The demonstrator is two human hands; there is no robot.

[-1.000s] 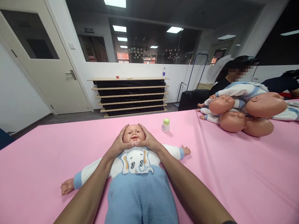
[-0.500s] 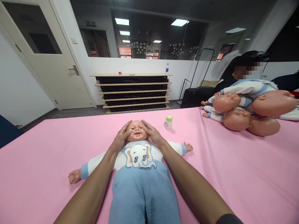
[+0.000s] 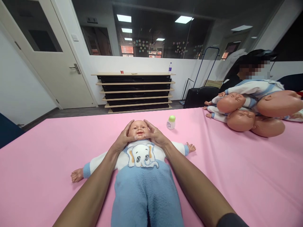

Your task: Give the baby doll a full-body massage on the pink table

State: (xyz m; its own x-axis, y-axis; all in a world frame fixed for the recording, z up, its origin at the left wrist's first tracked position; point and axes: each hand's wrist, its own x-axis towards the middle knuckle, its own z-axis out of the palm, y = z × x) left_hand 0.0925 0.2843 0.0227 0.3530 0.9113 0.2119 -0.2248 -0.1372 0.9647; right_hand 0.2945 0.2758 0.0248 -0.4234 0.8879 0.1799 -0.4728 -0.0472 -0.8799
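The desk (image 3: 47, 151) is covered by a pink cloth (image 3: 248, 170). On its right side a pile of dolls (image 3: 241, 120) is stacked, well apart from the work and touched by neither of the two hands in use. One dressed doll (image 3: 145, 176) is laid face up on the desk, with its arms extended to both sides. The left hand (image 3: 123, 137) and the right hand (image 3: 157, 135) are spread and cupped against opposite sides of its head (image 3: 139, 126); the thumbs are laid at the chin, below the mouth, and nothing is pinched. A bottle (image 3: 170, 123) is stood upright near the head, with its green cap (image 3: 172, 118) fitted.

Status: placement of the doll is judged complete. Handling of the face is judged to be under way, at the chin. Release of the head is left to be done; the number of remaining strokes cannot be determined.
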